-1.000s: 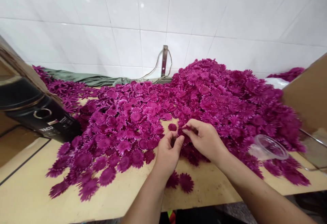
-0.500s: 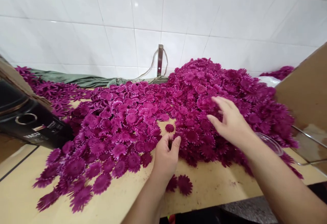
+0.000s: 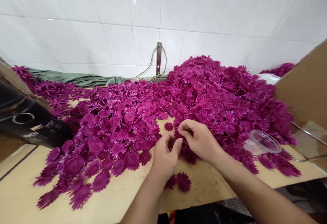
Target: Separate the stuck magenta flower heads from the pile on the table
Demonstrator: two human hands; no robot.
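Observation:
A broad heap of magenta artificial flower heads, flat with toothed petals, spreads over the tan tabletop. My left hand is closed in front of the heap, thumb and fingertips curled together; what they hold is hidden. Close beside it, my right hand pinches at the fingertips, nearly meeting the left. Magenta petals show between the hands, but I cannot tell whether they are held or lie behind. A small dark flower piece lies just beyond the left fingertips. Another flower head rests below the hands.
A clear plastic cup lies among the flowers at right. A black printed box stands at left, a cardboard box at right. Green cloth runs along the tiled wall, where a metal bracket is fixed.
My right hand has moved left and down from the tall part of the heap to my left hand, its fingers closing to a pinch. The plastic cup is now uncovered. The left hand stays nearly still.

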